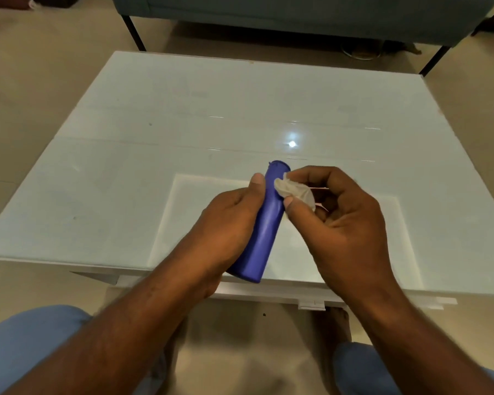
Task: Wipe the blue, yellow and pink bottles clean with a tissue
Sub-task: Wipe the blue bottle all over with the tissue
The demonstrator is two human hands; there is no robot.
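1 white glass-topped table (183, 132) fills most of the view, its near edge running just past the person's knees and its far edge meeting the dark legs of 1 grey-blue sofa (297, 15), which is cut off at the top. Most of the tabletop is bare surface on all sides of the hands. 1 blue bottle (264, 232) is held over the near edge, tilted with its cap end pointing away. The left hand (228, 223) grips its lower body, fingers wrapped behind and out of sight, thumb along the side. The right hand (342, 220) pinches 1 crumpled tissue (295, 191) between thumb and fingers against the bottle's upper side. Only 1 of the 3 bottles shows.
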